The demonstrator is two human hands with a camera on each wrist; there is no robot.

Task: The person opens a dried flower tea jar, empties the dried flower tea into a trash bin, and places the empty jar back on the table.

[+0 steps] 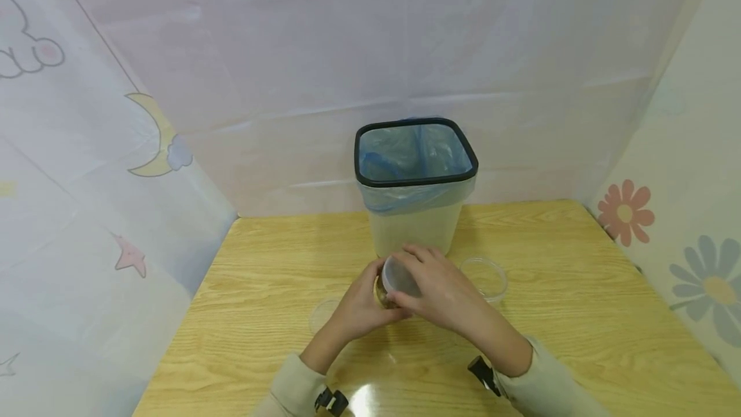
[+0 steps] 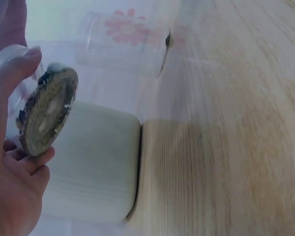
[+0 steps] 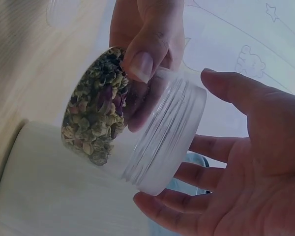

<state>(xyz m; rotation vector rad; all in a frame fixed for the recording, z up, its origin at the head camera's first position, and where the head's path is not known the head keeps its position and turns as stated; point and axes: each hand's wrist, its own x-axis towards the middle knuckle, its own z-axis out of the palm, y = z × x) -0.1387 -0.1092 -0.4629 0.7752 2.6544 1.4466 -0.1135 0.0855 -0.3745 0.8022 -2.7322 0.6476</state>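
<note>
A clear jar (image 3: 96,115) holds dried flower buds and petals in its lower part. My left hand (image 1: 365,304) grips its side, the thumb (image 3: 142,64) across the clear wall. The jar is tilted, its bottom (image 2: 46,115) facing the left wrist camera. A frosted screw lid (image 1: 401,275) sits on the jar's mouth. Around the lid's edge lie the spread fingers and thumb of my right hand (image 1: 437,282), fingertips right at the rim in the right wrist view. Both hands are over the wooden table, just in front of a bin.
The white bin (image 1: 413,224) has a black rim and a blue bag liner, and stands at the table's back. Right of my hands stands another clear jar (image 1: 485,278) with dark bits at its bottom. A clear round piece (image 1: 323,315) lies left. Printed sheets (image 1: 278,82) hang behind and beside the table.
</note>
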